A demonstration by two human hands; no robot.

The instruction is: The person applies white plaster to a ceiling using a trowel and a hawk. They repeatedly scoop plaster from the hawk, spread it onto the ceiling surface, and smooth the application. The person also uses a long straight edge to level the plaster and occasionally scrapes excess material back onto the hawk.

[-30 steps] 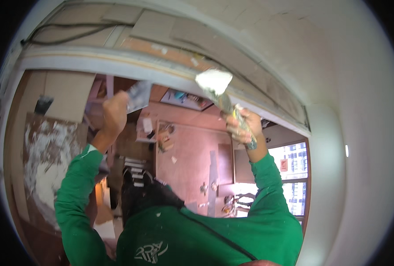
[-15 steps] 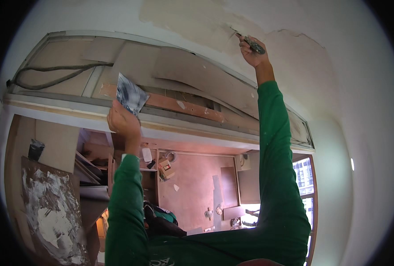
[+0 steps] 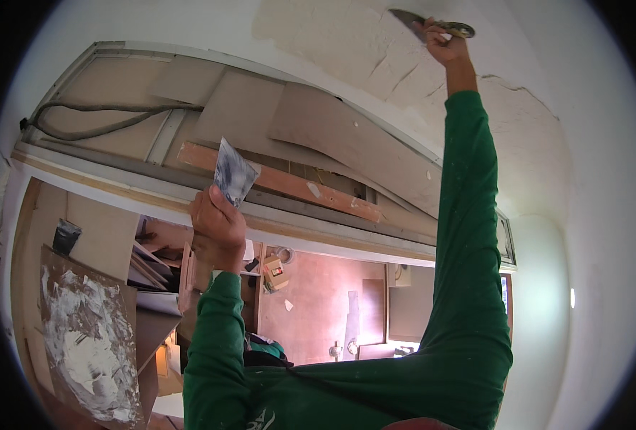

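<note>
Looking through the head view, I log the ceiling (image 3: 354,61) first: pale, with a beige patch and thin raised ridges beyond the recess (image 3: 121,77). That recess, my landmark, spans the view, lined with grey-beige panels. Green sleeves (image 3: 470,229): right one crosses the recess's right end, left one stands below it. Brown board (image 3: 89,337) below the recess's left end, thickly streaked white. Orange-brown strip (image 3: 286,185) along the recess's lower side; dark cable (image 3: 117,118) looped at its left end.

Left hand (image 3: 219,216) at the recess's lower edge, fingers curled tight around the base of a flat blade (image 3: 233,174). Blade tilted, angular, silver-grey with dark smears and whitish film, seen in front of the recess. Right hand (image 3: 447,47) beyond the recess's right half, fingers closed on a putty knife (image 3: 408,20): dark tapering blade, rounded dark handle, speckled with pale residue.

Left fingers hide the flat blade's lower end from me. I cannot tell whether the knife touches the ceiling. Left sleeve cut off by the lower edge.
</note>
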